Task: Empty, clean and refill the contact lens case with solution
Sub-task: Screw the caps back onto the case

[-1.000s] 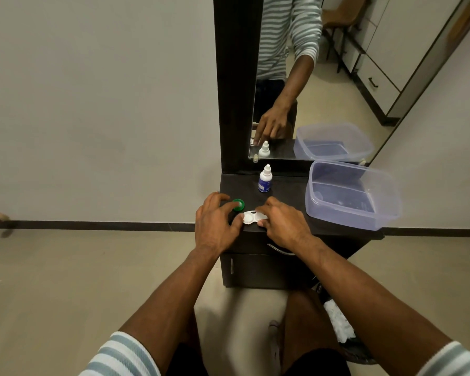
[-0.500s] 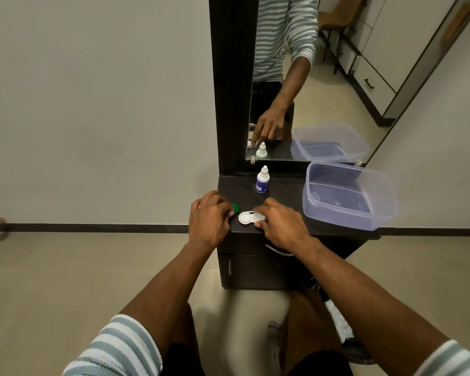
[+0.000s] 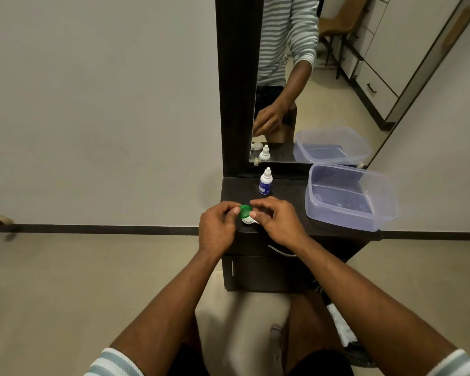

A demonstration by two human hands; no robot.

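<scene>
The white contact lens case [image 3: 248,220] lies near the front edge of the dark dresser top [image 3: 288,191], mostly hidden under my fingers. My left hand [image 3: 217,229] pinches the round green cap [image 3: 245,211] just above the case's left well. My right hand [image 3: 277,221] holds the right side of the case with thumb and fingers. A small white solution bottle [image 3: 266,182] with a blue label stands upright behind the hands, near the mirror.
A clear plastic tub [image 3: 347,196] sits on the right of the dresser top. A tall mirror [image 3: 310,77] in a dark frame rises behind. The dresser has a drawer handle [image 3: 281,252] below my right wrist. Beige floor lies to the left.
My left hand has picked the green cap up from the dresser top at the left and brought it over the case's left well. My right hand stayed on the case.
</scene>
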